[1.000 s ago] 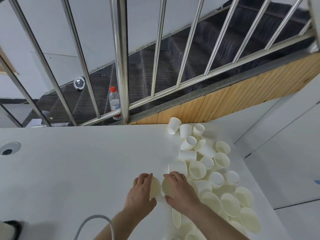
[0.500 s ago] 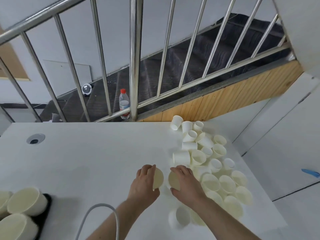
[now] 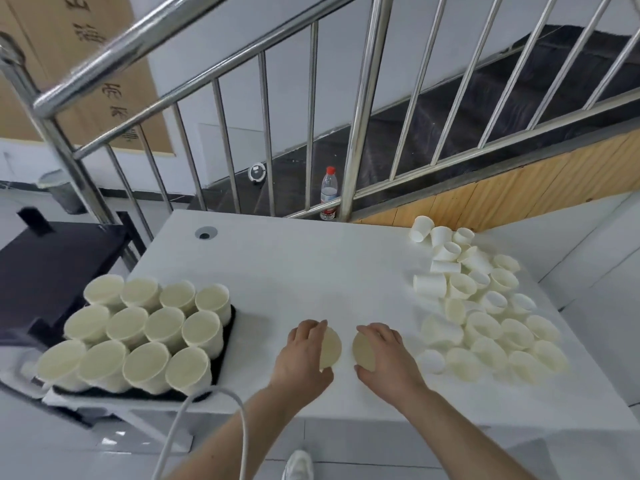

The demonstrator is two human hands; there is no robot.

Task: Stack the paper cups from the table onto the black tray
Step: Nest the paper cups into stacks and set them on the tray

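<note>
Now L hand grips cup, R hand grips 2nd cup; mouths face each other.

I am seeing a steel railing standing behind the table, dark stairs rising beyond it. A red-capped bottle is standing at its foot. A white cable is curving in low. A white shoe is showing on the floor.
</note>
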